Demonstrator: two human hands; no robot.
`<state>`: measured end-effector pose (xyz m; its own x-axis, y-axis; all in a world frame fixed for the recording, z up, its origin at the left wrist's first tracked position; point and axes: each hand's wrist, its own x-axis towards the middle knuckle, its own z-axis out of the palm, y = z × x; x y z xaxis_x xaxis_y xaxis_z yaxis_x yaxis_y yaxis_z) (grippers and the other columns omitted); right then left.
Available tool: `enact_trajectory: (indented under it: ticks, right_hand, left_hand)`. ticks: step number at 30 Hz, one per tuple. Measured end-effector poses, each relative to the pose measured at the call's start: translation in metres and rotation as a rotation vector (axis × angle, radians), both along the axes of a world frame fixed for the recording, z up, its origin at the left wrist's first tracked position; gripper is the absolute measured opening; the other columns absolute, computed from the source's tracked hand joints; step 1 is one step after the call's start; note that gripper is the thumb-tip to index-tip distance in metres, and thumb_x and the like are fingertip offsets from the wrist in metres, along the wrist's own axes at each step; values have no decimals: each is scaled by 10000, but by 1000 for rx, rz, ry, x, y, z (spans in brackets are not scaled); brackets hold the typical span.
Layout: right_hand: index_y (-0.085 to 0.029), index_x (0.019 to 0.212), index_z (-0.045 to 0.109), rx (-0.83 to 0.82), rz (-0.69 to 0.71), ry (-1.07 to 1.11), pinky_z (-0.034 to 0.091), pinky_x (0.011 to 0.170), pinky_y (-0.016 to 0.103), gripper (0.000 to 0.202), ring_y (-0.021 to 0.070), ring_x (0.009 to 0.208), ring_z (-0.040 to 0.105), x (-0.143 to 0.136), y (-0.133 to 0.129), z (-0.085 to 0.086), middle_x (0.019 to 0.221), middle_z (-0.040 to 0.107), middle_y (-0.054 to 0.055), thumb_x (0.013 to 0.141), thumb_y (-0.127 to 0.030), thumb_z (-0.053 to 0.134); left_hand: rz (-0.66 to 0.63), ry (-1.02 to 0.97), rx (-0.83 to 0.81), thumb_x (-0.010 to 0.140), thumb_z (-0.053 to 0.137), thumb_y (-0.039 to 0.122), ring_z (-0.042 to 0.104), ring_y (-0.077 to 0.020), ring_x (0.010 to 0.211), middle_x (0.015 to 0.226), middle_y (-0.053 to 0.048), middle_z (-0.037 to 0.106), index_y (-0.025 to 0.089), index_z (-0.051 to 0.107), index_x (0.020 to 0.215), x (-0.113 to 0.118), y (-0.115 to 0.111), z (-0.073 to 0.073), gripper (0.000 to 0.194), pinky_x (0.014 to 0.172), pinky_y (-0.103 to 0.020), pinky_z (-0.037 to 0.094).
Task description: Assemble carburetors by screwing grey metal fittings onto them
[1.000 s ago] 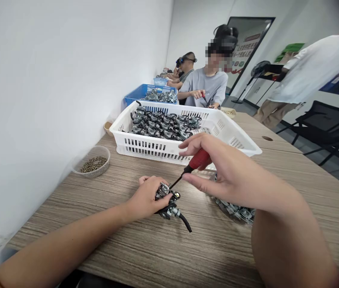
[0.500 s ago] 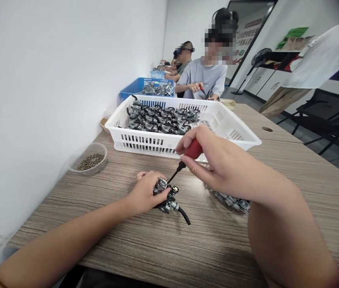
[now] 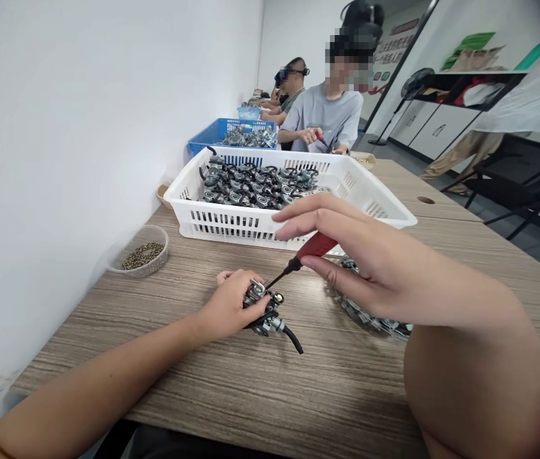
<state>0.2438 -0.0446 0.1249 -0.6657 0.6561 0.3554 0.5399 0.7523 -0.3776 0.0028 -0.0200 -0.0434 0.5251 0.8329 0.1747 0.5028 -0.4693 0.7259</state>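
Note:
My left hand (image 3: 231, 306) is closed around a small metal carburetor (image 3: 262, 325) with a short black hose, holding it on the wooden table. In my right hand (image 3: 350, 248) is a screwdriver with a red handle (image 3: 316, 247), gripped between thumb and fingers, while other fingers are lifted off it. Its dark shaft slants down to the left, and the tip meets the carburetor beside my left thumb. Whether the tip sits in a screw is too small to tell.
A white plastic basket (image 3: 222, 229) with rows of carburetors stands behind my hands. To the left is a clear bowl (image 3: 162, 258) of small brass-coloured parts. Metal parts (image 3: 370, 322) in a clear container lie partly behind my right hand. A co-worker (image 3: 322, 115) sits beyond, near a blue basket (image 3: 197, 141).
My right hand has shifted right and its fingers have opened out along the screwdriver, whose handle now leans lower to the right. The carburetor and my left hand stay almost in place.

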Motion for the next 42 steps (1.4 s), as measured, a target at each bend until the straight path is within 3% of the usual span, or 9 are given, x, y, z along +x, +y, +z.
enact_trajectory:
  ticks: [4,9,14,19,23,28,33,35,42]
  right_hand:
    - [-275,1161,723,135,-36,-59,559,907,431,167,257,988,721,-7,1,0,1086,782,66,1079,-275,578]
    - [-247,950,766,406,-295,-135,448,695,368,232,193,657,629,-19,2,-6,715,694,14,1071,-335,588]
    - [-223,1213,645,92,-92,-37,532,788,364,202,227,918,681,-9,-7,-2,1182,720,108,1018,-206,595]
    - [-223,1104,655,77,89,-22,494,775,327,164,195,904,634,-9,-8,1,1069,706,71,1108,-190,494]
    - [-217,1131,705,267,-38,-82,446,729,344,212,192,815,642,-17,-1,-4,1002,741,62,1134,-353,542]
    - [-232,901,631,365,-276,-173,332,588,335,330,175,645,576,-18,-3,-6,796,688,29,1109,-476,556]
    - [-241,1069,562,59,-90,-60,487,725,353,36,231,897,660,-7,-11,0,1109,715,95,1077,-268,539]
    - [-247,1071,572,15,-31,-70,479,716,343,55,214,870,654,-6,-11,1,1075,721,70,1096,-264,526]
    - [-235,914,597,316,-329,-163,297,591,333,277,191,616,541,-22,-6,-7,728,630,19,1086,-452,588]
  left_hand:
    - [10,7,15,972,660,401,699,-278,1066,1085,-36,762,243,648,1088,0,1,-3,197,1102,-512,353]
    - [27,31,30,974,661,398,700,-281,1081,1096,-41,768,246,648,1100,0,1,-4,198,1105,-514,360]
    - [43,42,38,973,666,401,702,-279,1060,1069,-39,760,237,648,1119,0,-1,-4,220,1083,-509,367]
    - [40,61,29,982,664,411,691,-281,1054,1079,-37,762,239,657,1099,0,0,-2,208,1035,-491,383]
    - [46,55,24,985,668,402,696,-285,1082,1118,-36,776,245,657,1095,1,0,0,193,1020,-470,398]
    - [43,49,26,987,663,392,700,-287,1102,1128,-40,772,247,649,1107,1,-1,-1,189,1022,-461,402]
    - [43,58,34,988,662,402,700,-275,1028,1066,-36,760,240,652,1095,0,-1,-1,194,1011,-469,396]
    - [45,59,30,987,662,411,700,-283,1047,1081,-39,765,243,658,1088,0,-1,-1,196,1014,-474,394]
    - [43,48,28,985,666,396,703,-289,1109,1131,-40,782,246,645,1093,0,-1,-1,186,1049,-475,394]
